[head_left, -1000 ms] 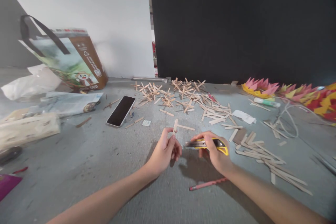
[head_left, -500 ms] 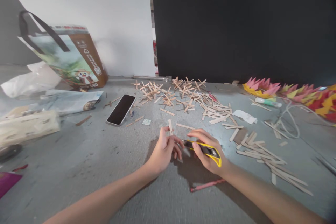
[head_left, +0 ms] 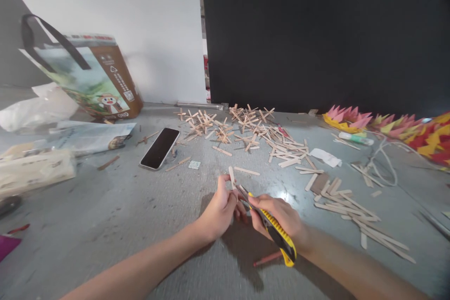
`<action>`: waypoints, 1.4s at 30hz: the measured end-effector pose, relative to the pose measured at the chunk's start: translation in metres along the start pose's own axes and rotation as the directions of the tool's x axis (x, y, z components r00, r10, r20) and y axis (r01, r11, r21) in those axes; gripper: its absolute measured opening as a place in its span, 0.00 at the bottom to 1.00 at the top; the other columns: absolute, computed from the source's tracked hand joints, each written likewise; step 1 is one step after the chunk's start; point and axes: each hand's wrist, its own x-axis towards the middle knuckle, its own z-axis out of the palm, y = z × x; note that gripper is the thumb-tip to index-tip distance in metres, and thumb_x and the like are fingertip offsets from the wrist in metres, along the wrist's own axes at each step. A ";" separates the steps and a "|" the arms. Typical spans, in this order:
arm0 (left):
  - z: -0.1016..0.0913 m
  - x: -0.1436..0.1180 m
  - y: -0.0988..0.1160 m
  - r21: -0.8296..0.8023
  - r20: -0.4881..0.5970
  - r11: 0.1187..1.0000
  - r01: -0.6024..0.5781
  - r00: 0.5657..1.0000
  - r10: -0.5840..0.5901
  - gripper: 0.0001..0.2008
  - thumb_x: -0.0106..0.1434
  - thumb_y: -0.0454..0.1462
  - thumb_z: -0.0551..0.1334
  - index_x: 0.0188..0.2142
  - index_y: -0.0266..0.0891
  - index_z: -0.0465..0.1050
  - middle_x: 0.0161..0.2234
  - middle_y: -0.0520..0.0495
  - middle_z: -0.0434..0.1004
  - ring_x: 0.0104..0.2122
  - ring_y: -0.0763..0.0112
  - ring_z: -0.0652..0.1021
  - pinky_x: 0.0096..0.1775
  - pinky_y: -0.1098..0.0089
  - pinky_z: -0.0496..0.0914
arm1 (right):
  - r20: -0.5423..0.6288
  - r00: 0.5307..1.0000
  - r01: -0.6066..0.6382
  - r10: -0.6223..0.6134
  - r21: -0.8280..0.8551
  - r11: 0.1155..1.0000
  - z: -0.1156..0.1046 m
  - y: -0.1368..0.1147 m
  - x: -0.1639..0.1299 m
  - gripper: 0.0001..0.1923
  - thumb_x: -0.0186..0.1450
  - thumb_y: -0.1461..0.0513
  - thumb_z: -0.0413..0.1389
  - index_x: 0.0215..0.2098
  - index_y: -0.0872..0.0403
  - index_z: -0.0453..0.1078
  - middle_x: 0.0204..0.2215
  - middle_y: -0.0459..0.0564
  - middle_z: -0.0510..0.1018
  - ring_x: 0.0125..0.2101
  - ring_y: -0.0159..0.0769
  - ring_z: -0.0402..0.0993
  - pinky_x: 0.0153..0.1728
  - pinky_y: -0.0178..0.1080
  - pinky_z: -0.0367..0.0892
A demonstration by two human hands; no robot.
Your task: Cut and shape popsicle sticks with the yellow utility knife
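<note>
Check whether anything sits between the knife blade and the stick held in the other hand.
Nothing visible does. The left hand pinches the wooden stick upright, and the right hand holds the yellow utility knife with its blade tip right at the stick's lower part. The exact contact is too small to tell.

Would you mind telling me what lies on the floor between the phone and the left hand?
In the head view, a small pale square scrap lies between the phone and the left hand; otherwise bare floor.

The only view is from the person's head, looking forward and down, close to both hands, over the grey floor (head_left: 105, 206) toward the black wall (head_left: 316, 33).
</note>
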 end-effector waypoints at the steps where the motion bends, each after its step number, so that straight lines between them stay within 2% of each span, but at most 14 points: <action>1: 0.000 0.000 -0.001 0.011 0.003 1.000 -0.006 1.000 0.006 0.17 0.75 0.50 0.54 0.50 0.43 0.51 0.28 0.57 0.72 0.23 0.72 0.79 0.28 0.71 0.73 | 0.021 1.000 0.011 -0.011 0.003 1.000 -0.001 0.000 0.002 0.29 0.71 0.68 0.58 0.67 0.44 0.62 0.40 0.49 0.85 0.33 0.42 0.85 0.35 0.41 0.81; 6: 0.000 0.000 0.000 0.021 -0.004 1.000 -0.016 1.000 0.016 0.18 0.75 0.50 0.55 0.53 0.44 0.51 0.27 0.58 0.71 0.23 0.72 0.78 0.29 0.70 0.73 | 0.043 0.999 0.013 -0.012 -0.007 1.000 -0.004 -0.003 0.009 0.28 0.71 0.68 0.56 0.67 0.44 0.62 0.40 0.48 0.85 0.34 0.41 0.85 0.36 0.40 0.81; 14: 0.002 -0.001 0.003 0.025 -0.023 1.000 -0.008 1.000 0.008 0.20 0.75 0.50 0.57 0.55 0.43 0.51 0.26 0.58 0.71 0.22 0.71 0.78 0.28 0.71 0.72 | 0.060 0.998 0.003 -0.003 -0.009 1.000 0.000 0.000 0.005 0.28 0.72 0.68 0.56 0.67 0.45 0.61 0.40 0.49 0.85 0.35 0.41 0.85 0.36 0.41 0.80; 20: 0.001 -0.001 0.000 0.009 -0.035 1.000 -0.017 0.999 0.017 0.20 0.74 0.49 0.58 0.55 0.44 0.52 0.29 0.56 0.74 0.22 0.72 0.77 0.27 0.71 0.72 | 0.052 0.999 0.014 -0.013 -0.017 1.000 -0.001 -0.001 0.008 0.28 0.72 0.68 0.56 0.67 0.45 0.61 0.40 0.49 0.85 0.35 0.41 0.85 0.36 0.41 0.81; 28: -0.001 -0.002 0.000 0.095 -0.025 0.995 -0.028 0.999 0.030 0.20 0.75 0.49 0.55 0.56 0.41 0.51 0.25 0.57 0.72 0.21 0.70 0.76 0.27 0.71 0.71 | 0.078 0.997 0.026 -0.024 -0.026 0.999 -0.001 -0.002 0.010 0.27 0.72 0.69 0.55 0.67 0.47 0.60 0.37 0.49 0.83 0.33 0.41 0.84 0.35 0.41 0.81; 37: -0.002 -0.002 -0.002 0.146 0.000 0.986 -0.075 0.997 0.076 0.21 0.76 0.48 0.54 0.60 0.39 0.55 0.24 0.52 0.75 0.22 0.67 0.78 0.27 0.70 0.69 | 0.063 0.998 -0.012 0.012 0.000 1.000 0.002 -0.002 0.008 0.28 0.72 0.69 0.56 0.68 0.45 0.61 0.38 0.48 0.84 0.36 0.42 0.86 0.37 0.42 0.81; 42: -0.002 -0.003 0.003 0.175 -0.001 0.982 -0.071 0.997 0.073 0.21 0.76 0.47 0.55 0.60 0.37 0.56 0.23 0.52 0.75 0.22 0.67 0.77 0.27 0.70 0.68 | 0.049 0.999 0.008 -0.007 -0.016 1.000 0.001 -0.003 0.009 0.28 0.73 0.68 0.55 0.68 0.45 0.60 0.39 0.48 0.84 0.36 0.42 0.86 0.36 0.41 0.81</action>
